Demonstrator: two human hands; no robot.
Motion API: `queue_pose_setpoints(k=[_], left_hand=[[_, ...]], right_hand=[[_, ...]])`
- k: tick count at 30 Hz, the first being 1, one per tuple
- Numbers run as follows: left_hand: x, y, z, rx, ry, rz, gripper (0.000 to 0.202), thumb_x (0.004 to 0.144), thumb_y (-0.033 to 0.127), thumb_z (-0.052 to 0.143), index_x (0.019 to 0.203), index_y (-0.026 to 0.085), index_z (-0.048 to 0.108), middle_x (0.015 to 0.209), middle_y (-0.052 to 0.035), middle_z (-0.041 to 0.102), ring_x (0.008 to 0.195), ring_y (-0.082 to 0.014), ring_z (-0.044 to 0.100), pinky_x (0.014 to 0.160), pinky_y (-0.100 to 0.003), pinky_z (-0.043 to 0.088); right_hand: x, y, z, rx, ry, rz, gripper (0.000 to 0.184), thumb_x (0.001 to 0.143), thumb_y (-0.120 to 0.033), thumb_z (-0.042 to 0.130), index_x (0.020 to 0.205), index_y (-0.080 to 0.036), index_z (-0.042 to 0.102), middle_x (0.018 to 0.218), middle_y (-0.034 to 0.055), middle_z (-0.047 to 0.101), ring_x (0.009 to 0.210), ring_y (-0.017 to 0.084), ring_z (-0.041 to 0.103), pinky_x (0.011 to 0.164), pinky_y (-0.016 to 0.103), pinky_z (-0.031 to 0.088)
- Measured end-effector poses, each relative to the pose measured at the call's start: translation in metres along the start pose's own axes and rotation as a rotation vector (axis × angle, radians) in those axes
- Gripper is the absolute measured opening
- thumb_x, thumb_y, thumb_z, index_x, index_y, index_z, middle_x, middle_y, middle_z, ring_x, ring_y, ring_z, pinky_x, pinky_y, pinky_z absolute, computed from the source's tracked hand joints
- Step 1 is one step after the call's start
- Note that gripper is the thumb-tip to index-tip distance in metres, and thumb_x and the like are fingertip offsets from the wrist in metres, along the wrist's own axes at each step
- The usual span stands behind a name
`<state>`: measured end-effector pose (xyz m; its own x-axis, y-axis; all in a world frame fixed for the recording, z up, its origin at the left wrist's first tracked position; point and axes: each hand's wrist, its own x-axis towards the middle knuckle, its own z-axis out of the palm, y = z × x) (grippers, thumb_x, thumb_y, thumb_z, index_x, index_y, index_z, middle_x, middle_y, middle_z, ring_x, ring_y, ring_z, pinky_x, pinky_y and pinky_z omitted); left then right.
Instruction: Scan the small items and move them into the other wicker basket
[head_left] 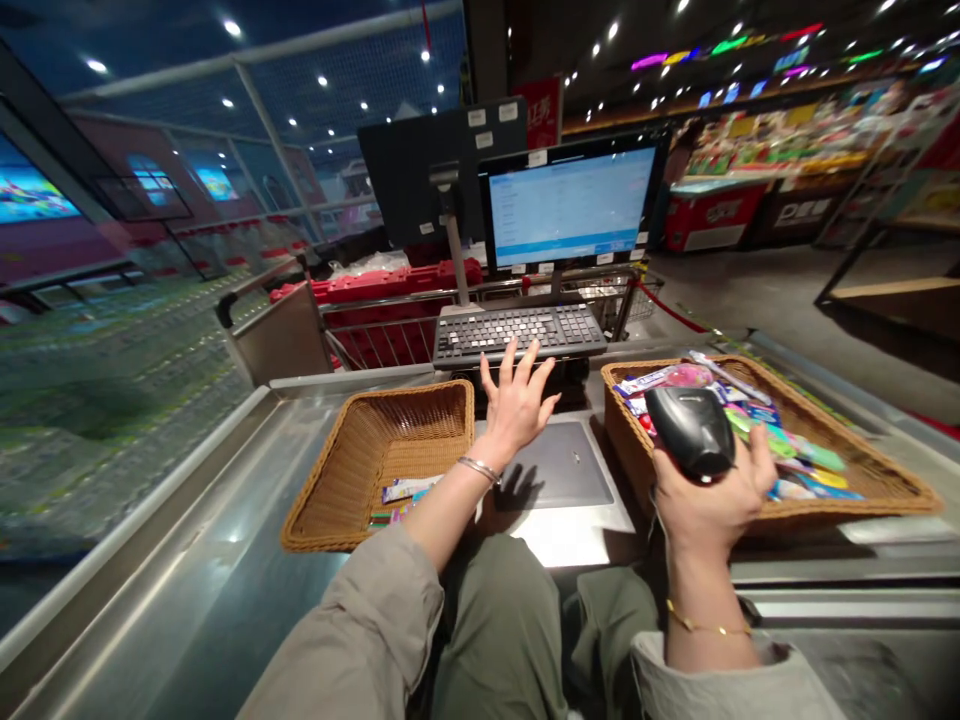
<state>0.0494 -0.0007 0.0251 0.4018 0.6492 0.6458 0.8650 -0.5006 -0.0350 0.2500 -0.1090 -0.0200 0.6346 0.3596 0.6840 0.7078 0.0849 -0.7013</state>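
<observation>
My right hand (709,500) is closed around a black handheld barcode scanner (690,428), held up in front of the right wicker basket (862,495). That basket holds several small colourful packets (780,430). My left hand (517,400) is raised with fingers spread, empty, just below a black keyboard (519,330). A silver bracelet sits on the left wrist. A second wicker basket (352,470) to the left holds a few packets (405,492) in its near corner. A lit monitor (571,205) stands behind the keyboard.
A flat grey scanner plate (562,465) lies in the steel counter (210,560) between the baskets. Red shopping baskets in a metal cart (390,310) stand behind the counter. A glass partition is at the left, shop shelves (787,150) at far right.
</observation>
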Motion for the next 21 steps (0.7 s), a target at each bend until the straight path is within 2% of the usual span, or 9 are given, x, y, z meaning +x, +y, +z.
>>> queue_pose_setpoints(k=[5,10,13,16,18,21], left_hand=[[-0.037,-0.066,-0.02,0.068,-0.034,-0.059,0.048,0.097,0.042,0.06,0.142,0.025,0.059,0.163,-0.0125,0.044,0.157,-0.0351,0.024,0.125,-0.07,0.005],[-0.083,-0.132,-0.035,0.159,-0.208,-0.122,0.045,0.095,0.035,0.063,0.14,0.024,0.06,0.164,-0.0145,0.042,0.157,-0.0373,0.025,0.123,-0.073,0.01],[-0.106,-0.164,-0.036,0.193,-0.375,-0.054,0.048,0.092,0.03,0.067,0.139,0.022,0.061,0.165,-0.0157,0.04,0.157,-0.0389,0.024,0.123,-0.074,0.009],[-0.121,-0.189,-0.031,0.217,-0.574,0.015,0.044,0.087,0.03,0.073,0.13,0.021,0.068,0.163,-0.0168,0.042,0.156,-0.0422,0.023,0.121,-0.078,0.01],[-0.129,-0.2,-0.025,0.228,-0.706,0.058,0.042,0.082,0.031,0.079,0.122,0.02,0.072,0.163,-0.0171,0.041,0.157,-0.044,0.021,0.12,-0.077,0.012],[-0.141,-0.207,-0.013,0.217,-0.889,0.113,0.052,0.069,0.033,0.089,0.117,0.023,0.074,0.162,-0.0157,0.045,0.156,-0.0449,0.022,0.12,-0.077,0.014]], right_hand=[[-0.007,-0.005,0.007,0.019,-0.071,-0.027,0.072,0.071,-0.046,0.076,0.134,-0.012,0.066,0.135,0.0194,0.065,0.143,0.04,0.048,0.119,0.056,0.04],[-0.012,-0.004,0.016,0.019,-0.089,-0.015,0.075,0.067,-0.047,0.077,0.131,-0.009,0.067,0.136,0.0211,0.065,0.143,0.039,0.049,0.12,0.053,0.039],[-0.015,-0.003,0.022,0.029,-0.087,-0.036,0.074,0.064,-0.048,0.077,0.126,-0.008,0.069,0.13,0.0219,0.069,0.141,0.039,0.051,0.119,0.053,0.041],[-0.018,-0.003,0.026,0.037,-0.101,-0.039,0.077,0.064,-0.049,0.077,0.128,-0.006,0.069,0.129,0.0223,0.069,0.14,0.039,0.051,0.119,0.052,0.042],[-0.019,-0.003,0.027,0.034,-0.111,-0.032,0.08,0.063,-0.05,0.077,0.129,-0.006,0.069,0.132,0.0237,0.066,0.14,0.04,0.051,0.118,0.053,0.042],[-0.021,-0.001,0.029,0.024,-0.115,-0.025,0.08,0.061,-0.051,0.078,0.127,-0.005,0.069,0.137,0.0261,0.063,0.14,0.041,0.051,0.117,0.055,0.043]])
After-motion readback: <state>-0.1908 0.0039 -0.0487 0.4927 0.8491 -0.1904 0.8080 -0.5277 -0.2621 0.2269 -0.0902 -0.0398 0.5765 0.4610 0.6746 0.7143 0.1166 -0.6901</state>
